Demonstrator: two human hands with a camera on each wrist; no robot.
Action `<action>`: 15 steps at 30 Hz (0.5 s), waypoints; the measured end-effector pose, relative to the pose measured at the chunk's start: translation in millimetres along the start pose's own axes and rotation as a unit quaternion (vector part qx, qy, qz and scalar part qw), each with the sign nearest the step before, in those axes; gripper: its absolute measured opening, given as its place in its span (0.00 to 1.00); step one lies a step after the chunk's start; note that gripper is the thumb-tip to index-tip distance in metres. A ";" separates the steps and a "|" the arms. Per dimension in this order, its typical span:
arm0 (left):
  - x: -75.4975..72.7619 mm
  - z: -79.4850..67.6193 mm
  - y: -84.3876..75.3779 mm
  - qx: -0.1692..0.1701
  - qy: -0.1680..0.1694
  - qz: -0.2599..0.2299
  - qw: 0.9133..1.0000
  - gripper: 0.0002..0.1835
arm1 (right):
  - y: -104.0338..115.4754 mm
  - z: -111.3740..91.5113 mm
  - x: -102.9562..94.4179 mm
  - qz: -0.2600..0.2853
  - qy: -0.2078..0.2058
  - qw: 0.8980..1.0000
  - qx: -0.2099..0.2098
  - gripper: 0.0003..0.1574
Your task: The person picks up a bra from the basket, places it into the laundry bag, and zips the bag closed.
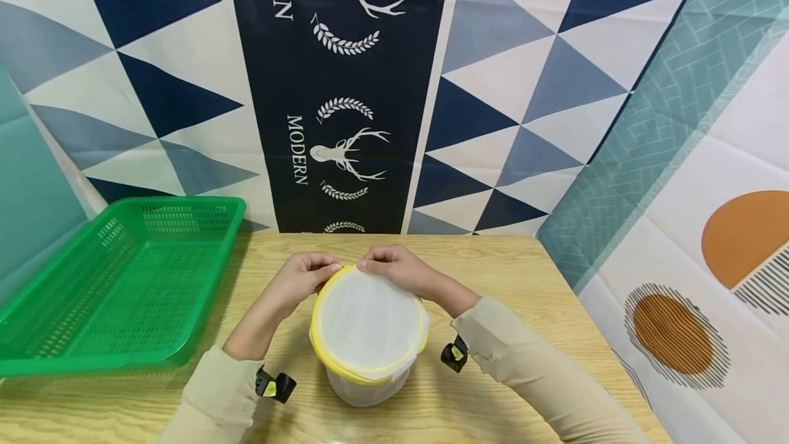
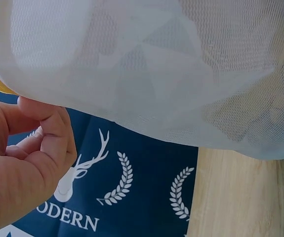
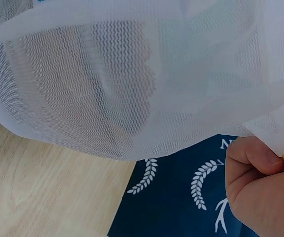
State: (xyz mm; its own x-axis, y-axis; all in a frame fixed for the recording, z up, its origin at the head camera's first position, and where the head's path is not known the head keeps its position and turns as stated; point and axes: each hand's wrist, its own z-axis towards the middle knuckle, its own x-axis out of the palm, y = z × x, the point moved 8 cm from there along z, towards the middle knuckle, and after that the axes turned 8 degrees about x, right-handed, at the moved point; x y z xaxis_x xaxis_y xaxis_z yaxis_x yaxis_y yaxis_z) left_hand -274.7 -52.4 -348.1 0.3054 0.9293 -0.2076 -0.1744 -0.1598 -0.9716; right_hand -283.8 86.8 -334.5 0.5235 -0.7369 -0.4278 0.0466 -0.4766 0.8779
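Observation:
A round white mesh laundry bag (image 1: 372,321) with yellow trim stands on the table, its flat top facing up in the head view. At the far edge of its rim, my left hand (image 1: 305,279) pinches the yellow trim between thumb and curled fingers. Close beside it, my right hand (image 1: 401,269) pinches the same rim a little to the right. The left wrist view has the bag's mesh side (image 2: 146,74) above the left hand (image 2: 30,148). Similarly, the mesh wall (image 3: 97,89) spreads across the right wrist view, with the right hand (image 3: 260,182) at its lower right.
A green perforated plastic basket (image 1: 212,279) is at the left on the wood-grain table (image 1: 493,273). Behind the table hangs a patterned cloth (image 1: 345,88) with triangles and deer heads. Another patterned cloth (image 1: 666,259) borders the right side.

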 end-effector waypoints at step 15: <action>-3.4 -4.6 0.8 -0.016 -0.010 0.007 1.000 0.14 | 14.9 -13.1 2.0 0.010 -0.003 1.000 0.011 0.15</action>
State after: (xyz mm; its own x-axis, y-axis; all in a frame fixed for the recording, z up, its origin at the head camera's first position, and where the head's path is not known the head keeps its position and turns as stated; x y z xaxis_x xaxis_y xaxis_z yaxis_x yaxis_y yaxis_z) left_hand -271.5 -57.2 -348.7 0.2836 0.9336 -0.2188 -0.1484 -0.1827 -0.9719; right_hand -271.0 84.5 -319.5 0.5185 -0.7497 -0.4112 0.0173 -0.4717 0.8816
